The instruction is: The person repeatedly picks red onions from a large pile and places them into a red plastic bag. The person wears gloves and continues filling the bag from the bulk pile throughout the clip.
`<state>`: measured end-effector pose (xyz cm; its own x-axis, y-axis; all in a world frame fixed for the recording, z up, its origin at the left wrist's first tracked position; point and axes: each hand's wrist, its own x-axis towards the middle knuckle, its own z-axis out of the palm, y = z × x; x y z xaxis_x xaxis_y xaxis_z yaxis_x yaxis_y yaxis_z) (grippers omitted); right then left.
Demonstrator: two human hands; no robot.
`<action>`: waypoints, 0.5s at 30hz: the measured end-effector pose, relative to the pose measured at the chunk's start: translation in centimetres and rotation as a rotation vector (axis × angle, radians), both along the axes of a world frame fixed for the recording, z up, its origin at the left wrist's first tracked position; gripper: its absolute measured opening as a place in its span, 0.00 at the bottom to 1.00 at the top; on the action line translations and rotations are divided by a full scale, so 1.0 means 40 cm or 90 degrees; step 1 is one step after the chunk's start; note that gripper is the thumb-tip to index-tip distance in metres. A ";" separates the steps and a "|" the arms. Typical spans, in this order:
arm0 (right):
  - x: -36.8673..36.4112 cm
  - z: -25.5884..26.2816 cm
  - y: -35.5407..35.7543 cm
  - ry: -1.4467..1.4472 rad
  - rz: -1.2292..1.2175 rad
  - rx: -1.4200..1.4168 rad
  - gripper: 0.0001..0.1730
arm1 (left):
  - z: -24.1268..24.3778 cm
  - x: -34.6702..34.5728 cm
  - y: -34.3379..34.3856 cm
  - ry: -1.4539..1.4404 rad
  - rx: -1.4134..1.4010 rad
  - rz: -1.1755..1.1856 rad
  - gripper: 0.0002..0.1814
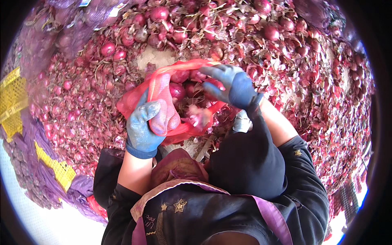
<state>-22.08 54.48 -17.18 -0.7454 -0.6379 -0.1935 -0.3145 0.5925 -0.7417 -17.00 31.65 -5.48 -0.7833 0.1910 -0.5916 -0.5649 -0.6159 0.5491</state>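
A red mesh bag [134,99] lies in front of me with its mouth spread, and several red onions [177,91] show inside it. My left hand [144,125], in a blue-grey coated glove, grips the near left side of the bag, with the thumb over a fold of mesh. My right hand [229,84] wears a similar glove. Its fingers are apart over the right side of the mouth, close to the rim, and I see nothing held in them. A blurred pale pink thing [197,118] shows at the bag's near right side; its kind is unclear.
Loose red onions [107,49] and dry onion skins [306,92] cover the ground all around. Purple mesh sacks [76,30] stand at the upper left. Yellow plastic mesh [55,165] and purple netting [82,190] lie to the left. My bent knee [245,159] is below my right hand.
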 end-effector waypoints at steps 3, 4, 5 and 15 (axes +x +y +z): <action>0.064 -0.075 -0.003 0.032 0.125 0.293 0.37 | -0.013 0.017 -0.013 0.009 0.044 -0.017 0.33; 0.069 -0.092 -0.023 0.011 0.092 0.305 0.39 | -0.022 0.024 -0.018 0.004 0.067 -0.020 0.34; 0.068 -0.099 -0.040 -0.010 0.057 0.316 0.41 | -0.023 0.029 -0.017 0.000 0.090 -0.024 0.34; -0.108 -0.006 0.009 -0.132 -0.657 -0.503 0.36 | -0.029 0.062 -0.036 0.025 0.118 0.005 0.21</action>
